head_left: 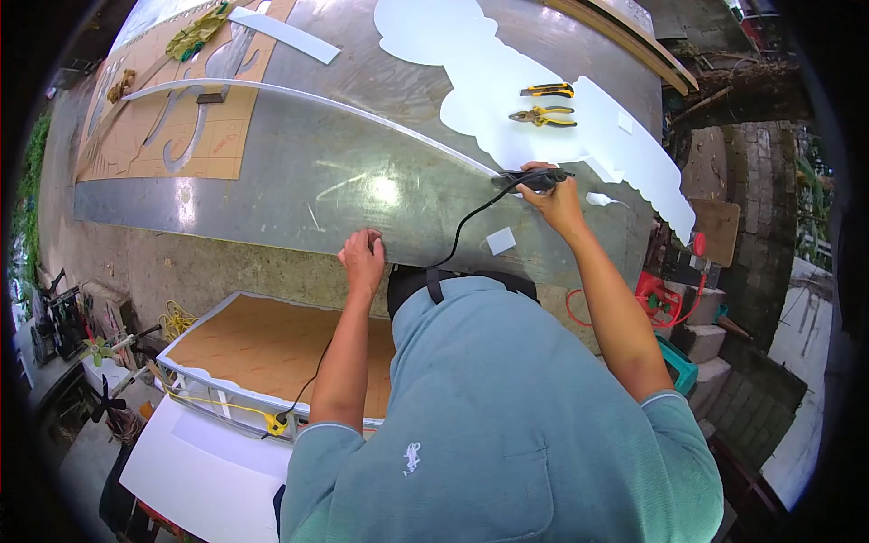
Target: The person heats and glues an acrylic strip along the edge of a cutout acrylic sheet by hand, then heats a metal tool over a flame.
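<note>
My right hand (pixel 555 197) is closed around a black handheld tool (pixel 529 180) with a black cord; its exact kind is unclear. The tool's tip meets the right end of a long, thin white strip (pixel 362 112), which curves away to the far left. At the table's near edge rests my left hand (pixel 364 260), its fingers curled and nothing visible in them. Right of the tool lies a small white bottle (pixel 597 198) with a thin nozzle. A small white square piece (pixel 501 240) sits between my hands, nearer the right.
On a white scalloped sheet (pixel 489 81) lie a yellow utility knife (pixel 548 90) and yellow-handled pliers (pixel 543 116). A brown cut-out board (pixel 222 136) covers the metal table's (pixel 272 204) left side. Below stands a frame with a brown panel (pixel 281 344). A red cord reel (pixel 656 294) is at right.
</note>
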`<state>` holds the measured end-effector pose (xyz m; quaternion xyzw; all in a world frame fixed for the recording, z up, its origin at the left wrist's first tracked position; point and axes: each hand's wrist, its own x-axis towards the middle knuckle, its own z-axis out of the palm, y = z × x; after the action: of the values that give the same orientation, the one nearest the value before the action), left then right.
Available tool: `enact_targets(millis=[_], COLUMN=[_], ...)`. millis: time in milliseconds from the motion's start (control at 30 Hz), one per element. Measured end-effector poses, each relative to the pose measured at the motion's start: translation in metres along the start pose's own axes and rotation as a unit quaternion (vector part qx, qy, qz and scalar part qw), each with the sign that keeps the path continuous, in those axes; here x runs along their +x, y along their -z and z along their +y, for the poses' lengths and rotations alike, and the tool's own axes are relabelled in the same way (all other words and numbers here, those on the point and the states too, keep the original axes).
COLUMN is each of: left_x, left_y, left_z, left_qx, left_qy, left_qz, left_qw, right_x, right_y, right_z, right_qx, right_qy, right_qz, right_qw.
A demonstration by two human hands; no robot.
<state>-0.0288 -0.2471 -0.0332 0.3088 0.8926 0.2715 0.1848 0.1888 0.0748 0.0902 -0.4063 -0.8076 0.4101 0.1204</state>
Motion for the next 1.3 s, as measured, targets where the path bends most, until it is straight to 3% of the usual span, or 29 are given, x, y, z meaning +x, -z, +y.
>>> enact_targets(millis=[300, 800, 1300], left_x=[-0.002, -0.004, -0.002], left_y=[0.001, 0.002, 0.005], left_z=[0.001, -0.005, -0.006], left_qx=[-0.02, -0.012, -0.013], left_qy=[0.025, 0.028, 0.031], left_qz=[-0.023, -0.038, -0.041], left_qw=[0.999, 0.999, 0.999], right_x=[0.0, -0.001, 0.001], right_y=[-0.001, 0.001, 0.017], right_z=[0.002, -0.007, -0.036], right_qx=[0.036, -0.023, -0.032], right_qy=[-0.01, 0.001, -0.023], right_qz=[0.007, 0.008, -0.066], right_qw=[0.999, 1.0, 0.997])
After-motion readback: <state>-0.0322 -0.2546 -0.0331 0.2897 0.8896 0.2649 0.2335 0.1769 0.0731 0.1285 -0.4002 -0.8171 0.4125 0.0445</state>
